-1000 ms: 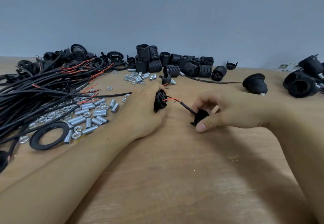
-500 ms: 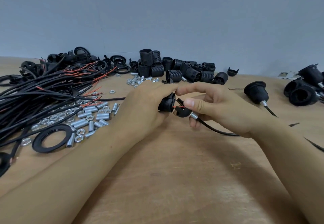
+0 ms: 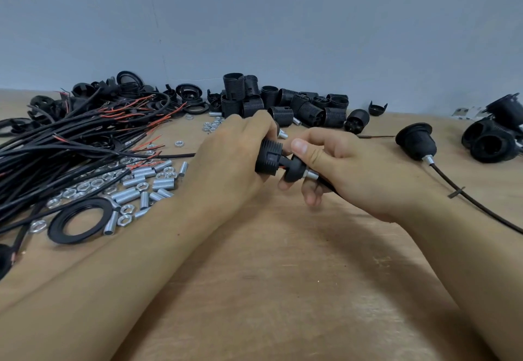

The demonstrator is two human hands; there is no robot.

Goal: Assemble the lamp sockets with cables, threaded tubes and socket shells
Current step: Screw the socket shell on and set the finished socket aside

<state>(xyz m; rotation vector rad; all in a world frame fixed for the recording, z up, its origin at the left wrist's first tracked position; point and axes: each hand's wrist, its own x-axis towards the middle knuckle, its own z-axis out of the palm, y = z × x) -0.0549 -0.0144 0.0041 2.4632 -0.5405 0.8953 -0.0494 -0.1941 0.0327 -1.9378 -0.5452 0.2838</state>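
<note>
place: assembly workshop | evid: wooden bench (image 3: 283, 290), piled socket shells (image 3: 283, 103), cable bundle (image 3: 56, 145), threaded tubes (image 3: 141, 188)

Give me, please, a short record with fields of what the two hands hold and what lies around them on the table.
left hand: grips a ribbed black socket shell
right hand: pinches a black socket cap with a threaded tube at its back
join: red wires show in the gap between shell and cap; not yet closed
cable: leaves the tube, passing under the right hand
left of table: black cables, loose tubes and nuts, a black ring
back: pile of shells
right: finished socket with its cable
</note>
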